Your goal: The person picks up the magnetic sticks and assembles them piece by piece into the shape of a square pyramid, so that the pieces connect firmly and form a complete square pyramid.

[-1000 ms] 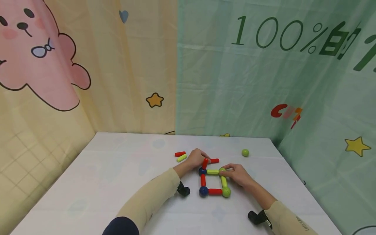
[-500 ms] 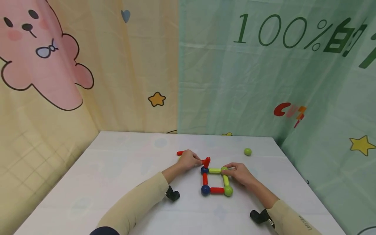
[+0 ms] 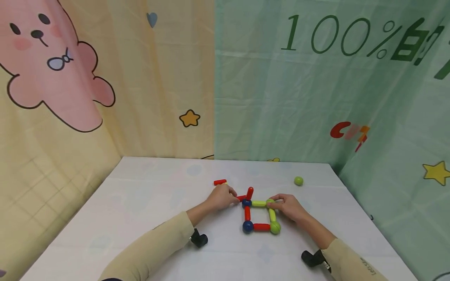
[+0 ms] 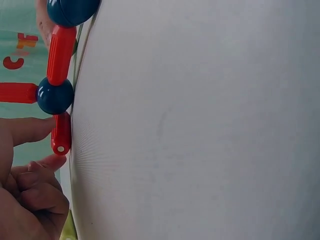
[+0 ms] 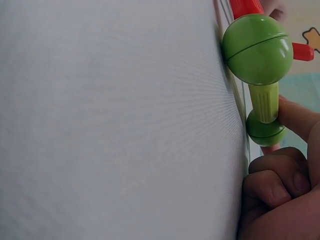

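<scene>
the square frame of glossy balls and short ribbed rods [image 3: 247, 214] lies flat on the white-covered table [image 3: 175, 187], between the two hands and a little right of the table's middle. its left corners are a far dark blue ball [image 3: 247, 203] and a near dark blue ball [image 3: 247, 226], joined by a red rod; its right corners are a far green ball [image 3: 270, 202] and a near green ball [image 3: 275, 227], joined by a yellow-green rod. another yellow-green rod makes the far side, another red one the near side. an upright red rod [image 3: 250, 192] rises from the far blue ball.

the left hand [image 3: 222, 196] pinches a further red rod, the outward one [image 4: 61, 134], with thumb and finger; its inner end meets the far blue ball and it points away from the square. the right hand [image 3: 290, 207] holds the far green ball between thumb and finger, its other fingers folded in the right wrist view.

beyond the left hand lies a loose red rod [image 3: 220, 182], with a yellow-green piece [image 3: 225, 183] mostly hidden beside it. a loose green ball [image 3: 298, 180] sits apart, farther back on the right.
</scene>
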Demonstrator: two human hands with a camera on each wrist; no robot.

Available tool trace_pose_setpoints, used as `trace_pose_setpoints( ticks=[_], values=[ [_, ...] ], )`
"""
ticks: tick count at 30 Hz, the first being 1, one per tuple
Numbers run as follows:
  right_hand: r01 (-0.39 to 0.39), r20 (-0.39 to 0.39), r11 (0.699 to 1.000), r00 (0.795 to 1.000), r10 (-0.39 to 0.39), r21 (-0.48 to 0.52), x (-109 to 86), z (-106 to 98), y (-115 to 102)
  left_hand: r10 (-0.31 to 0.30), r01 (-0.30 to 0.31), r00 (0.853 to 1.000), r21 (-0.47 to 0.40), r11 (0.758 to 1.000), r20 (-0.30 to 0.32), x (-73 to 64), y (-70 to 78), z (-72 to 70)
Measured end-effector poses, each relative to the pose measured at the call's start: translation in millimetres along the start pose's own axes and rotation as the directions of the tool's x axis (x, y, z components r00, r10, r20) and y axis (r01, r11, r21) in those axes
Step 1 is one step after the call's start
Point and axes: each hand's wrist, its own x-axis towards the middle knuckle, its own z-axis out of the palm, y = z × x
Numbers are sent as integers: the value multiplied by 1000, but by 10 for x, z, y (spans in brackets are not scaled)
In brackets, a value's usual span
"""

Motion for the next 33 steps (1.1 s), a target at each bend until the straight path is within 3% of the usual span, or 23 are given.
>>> trace_pose_setpoints(
  ticks=[8, 14, 22, 33],
  values=[
    [1, 2, 1000, 1000, -1, 16, -5, 19, 8, -14, 15, 1000, 79, 997, -4, 41, 59, 85],
    [-5, -5, 1000, 1000, 5, 23, -12, 22, -1, 3, -3, 1000, 159, 987, 2, 33, 90, 56],
    [-2, 0, 1000, 1000, 2, 30, -8, 8, -4, 49, -49, 999, 32, 998, -23, -19, -1, -3],
    [-6, -13, 1000, 1000, 7, 15, 4, 1, -6, 76, -77, 997, -67, 995, -31, -101, -22, -65]
  ],
)
